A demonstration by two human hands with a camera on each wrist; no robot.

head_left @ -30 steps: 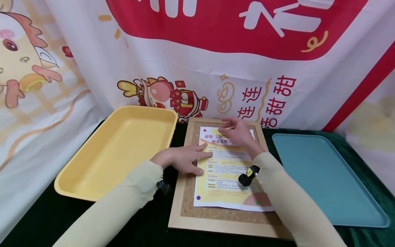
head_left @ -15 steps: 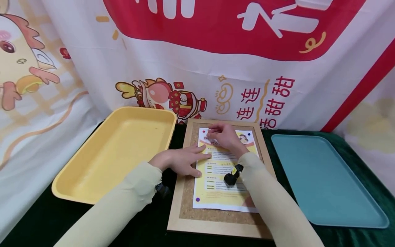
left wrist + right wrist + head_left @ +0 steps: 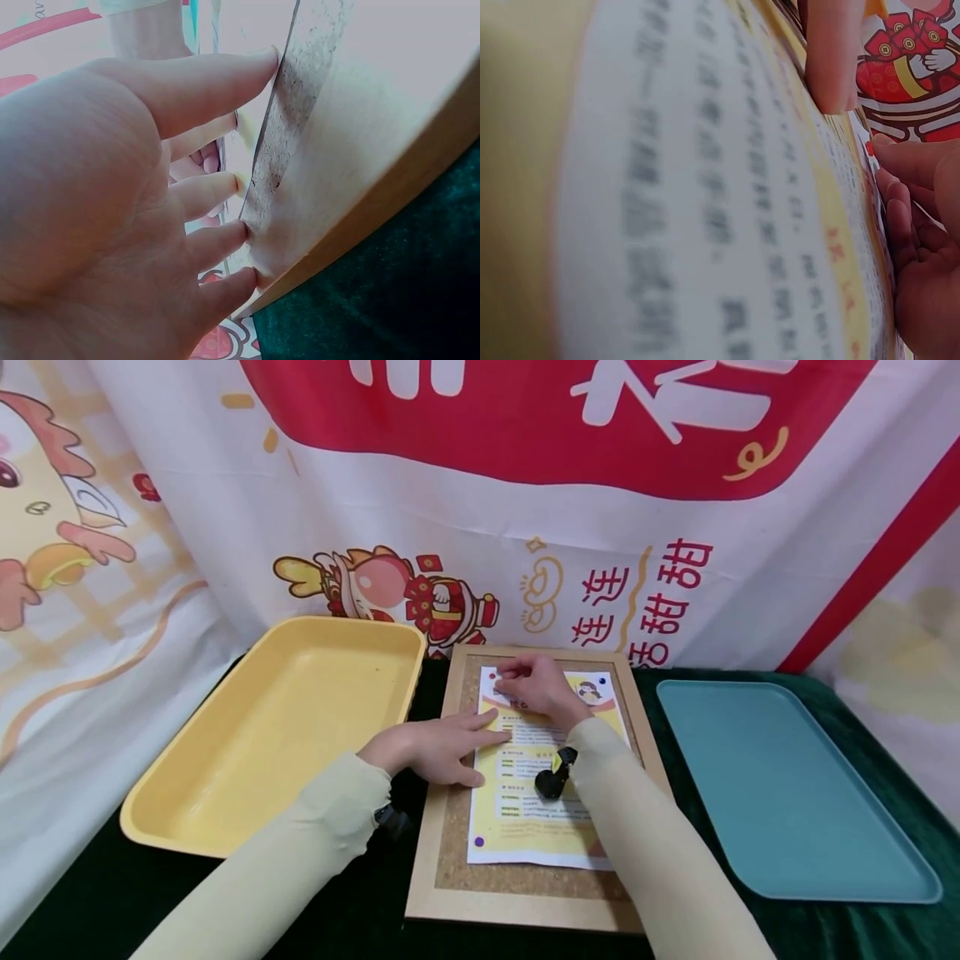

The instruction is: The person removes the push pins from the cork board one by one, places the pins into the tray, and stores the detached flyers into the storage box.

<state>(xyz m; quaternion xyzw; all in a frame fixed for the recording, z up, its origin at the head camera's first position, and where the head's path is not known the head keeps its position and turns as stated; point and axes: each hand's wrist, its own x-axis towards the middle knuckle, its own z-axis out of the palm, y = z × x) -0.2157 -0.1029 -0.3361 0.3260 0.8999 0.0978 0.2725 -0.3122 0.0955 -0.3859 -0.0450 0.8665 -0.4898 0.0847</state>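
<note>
Just below the centre of the head frame, a printed paper [image 3: 525, 777] lies on a wood-framed cork board [image 3: 517, 910], which rests on a counter [image 3: 862, 931] covered in dark green cloth. The left hand [image 3: 442, 749] comes in from the paper's left side, its fingers released and spread, with tips touching the sheet near its left edge. Farther up the sheet, the right hand [image 3: 543, 689] is at the upper left corner with its fingers curled. In the right wrist view its thumb tip meets a red pin [image 3: 869, 148]; whether the fingers are grasping that pin I cannot tell. A purple pin [image 3: 479, 842] marks the paper's lower left corner and a dark blue pin [image 3: 602, 681] its upper right; the right sleeve [image 3: 660, 835] hides the lower right corner. Left of centre in the head frame sits a yellow tray [image 3: 277, 727]; at the right, a blue tray [image 3: 787, 785]. Across the top hangs a printed backdrop [image 3: 450, 510] in white and red.
</note>
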